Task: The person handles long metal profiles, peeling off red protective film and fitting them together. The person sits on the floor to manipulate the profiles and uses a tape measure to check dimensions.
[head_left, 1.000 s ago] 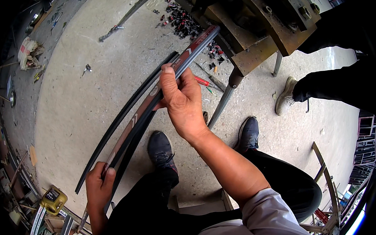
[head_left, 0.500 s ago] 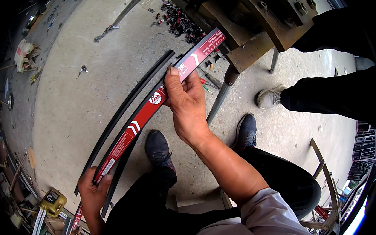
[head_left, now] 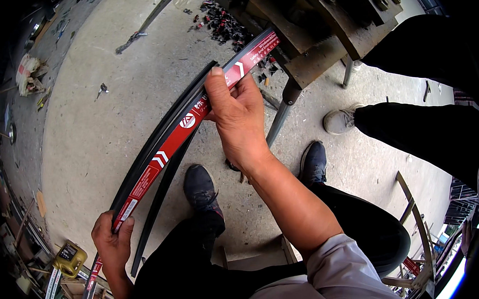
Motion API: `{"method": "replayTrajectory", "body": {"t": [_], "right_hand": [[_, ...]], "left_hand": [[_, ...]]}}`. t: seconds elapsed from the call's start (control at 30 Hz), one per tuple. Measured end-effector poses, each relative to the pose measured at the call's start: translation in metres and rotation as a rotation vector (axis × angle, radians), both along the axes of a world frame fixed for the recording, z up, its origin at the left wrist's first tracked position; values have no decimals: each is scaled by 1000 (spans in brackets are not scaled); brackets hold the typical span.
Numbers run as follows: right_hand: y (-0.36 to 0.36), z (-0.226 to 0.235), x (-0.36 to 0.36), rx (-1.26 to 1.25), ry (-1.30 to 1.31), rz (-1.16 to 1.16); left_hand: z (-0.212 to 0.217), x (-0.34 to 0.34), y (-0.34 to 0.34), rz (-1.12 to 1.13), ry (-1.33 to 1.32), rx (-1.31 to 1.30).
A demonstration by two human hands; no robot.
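Observation:
A long dark profile strip [head_left: 162, 151] with red printed film on its face runs slantwise between my hands. My right hand [head_left: 236, 116] is closed round its upper half, thumb on top. My left hand [head_left: 112, 240] grips it near its lower end. The strip's far end meets the steel block of a brown machine [head_left: 315, 72]; whether it sits inside a slot I cannot tell. Close along the strip's left edge lies a black profile [head_left: 133, 178]. Another black bar [head_left: 155, 224] slants below the held strip, its upper part hidden behind it.
Small black and red offcuts [head_left: 222, 22] lie heaped on the floor beneath the machine. Its metal leg [head_left: 278, 122] stands by my right hand. Another person's leg and shoe [head_left: 340, 121] are at right. At lower left is a yellow tape measure [head_left: 70, 258].
Both hands have shifted slightly left with the red-filmed strip. The gap between it and the black profile at its left has narrowed. Both hands keep their hold.

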State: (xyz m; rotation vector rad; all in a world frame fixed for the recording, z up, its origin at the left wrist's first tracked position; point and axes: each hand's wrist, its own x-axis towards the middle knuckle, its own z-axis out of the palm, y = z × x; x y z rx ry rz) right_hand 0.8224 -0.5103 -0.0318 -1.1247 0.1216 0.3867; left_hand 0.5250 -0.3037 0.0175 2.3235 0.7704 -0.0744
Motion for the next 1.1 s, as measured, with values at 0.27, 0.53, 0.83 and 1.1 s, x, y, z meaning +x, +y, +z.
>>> {"method": "replayTrajectory", "body": {"t": [0.27, 0.53, 0.83, 1.1], "right_hand": [[-2, 5, 0, -64, -25, -16], [-3, 4, 5, -95, -11, 7], [5, 10, 13, -29, 41, -30], [0, 1, 25, -8, -10, -10]], "left_hand": [[-3, -3, -1, -53, -34, 63], [-8, -4, -1, -79, -59, 120], [10, 14, 16, -111, -78, 180], [14, 25, 14, -189, -92, 242]]}}
